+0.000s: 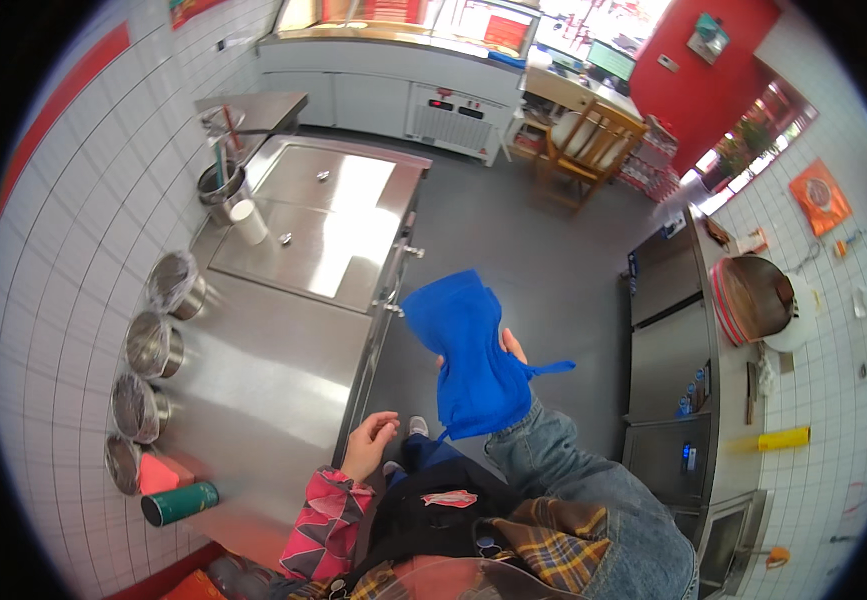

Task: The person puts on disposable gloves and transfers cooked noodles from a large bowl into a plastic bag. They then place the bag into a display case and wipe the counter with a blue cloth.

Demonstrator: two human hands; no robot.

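Note:
A folded blue cloth (471,360) with thin straps hangs over my right hand (511,346), whose fingers show at the cloth's right edge; the rest of that hand is hidden beneath it. One strap sticks out to the right, another hangs at the lower left. My left hand (372,442), in a pink and grey patterned sleeve, is empty, fingers loosely curled, beside the near edge of the stainless steel counter (276,360). It does not touch the cloth.
Along the left wall stand several metal pots with plastic covers (152,345), a green canister (180,503) and a white cup (249,222). A wooden chair (591,146) stands ahead. On the right counter lie a round brown lid (756,296) and a yellow roll (784,439).

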